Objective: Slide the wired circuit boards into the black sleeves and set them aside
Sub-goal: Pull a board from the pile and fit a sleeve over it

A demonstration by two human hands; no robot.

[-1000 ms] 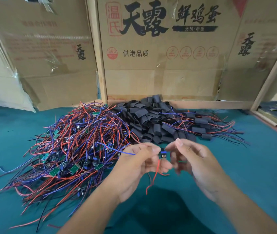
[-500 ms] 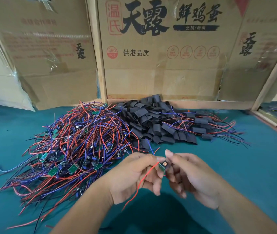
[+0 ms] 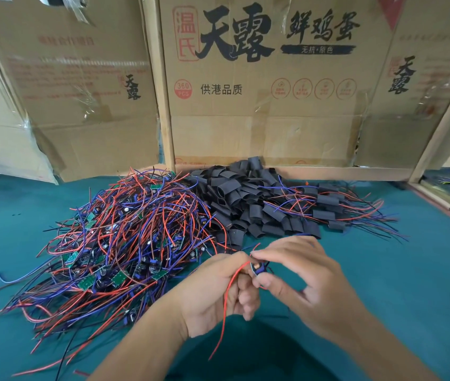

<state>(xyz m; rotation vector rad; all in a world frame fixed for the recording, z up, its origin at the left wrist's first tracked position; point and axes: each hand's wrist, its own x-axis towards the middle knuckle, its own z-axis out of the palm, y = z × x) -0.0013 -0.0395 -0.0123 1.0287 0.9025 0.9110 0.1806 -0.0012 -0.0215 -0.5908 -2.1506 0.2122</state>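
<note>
Small circuit board (image 3: 257, 268) pinched between left grip (image 3: 218, 292) and right grip (image 3: 300, 273), fingers curled, at 6 o'clock above desk (image 3: 410, 270); red wire (image 3: 225, 306) dangling; sleeve pile (image 3: 246, 199) at 12 o'clock.

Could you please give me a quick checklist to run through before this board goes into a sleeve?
1. Circuit board held: ok, pinched between left hand and right hand.
2. Red wire free: ok, it hangs below the left hand.
3. Sleeve in hand: not ok, none visible in either.
4. Empty black sleeves available: ok, piled behind the hands.
5. Set-aside spot: ok, sleeved boards lie to the right.
6. Board orientation: cannot tell, blurred.
</note>
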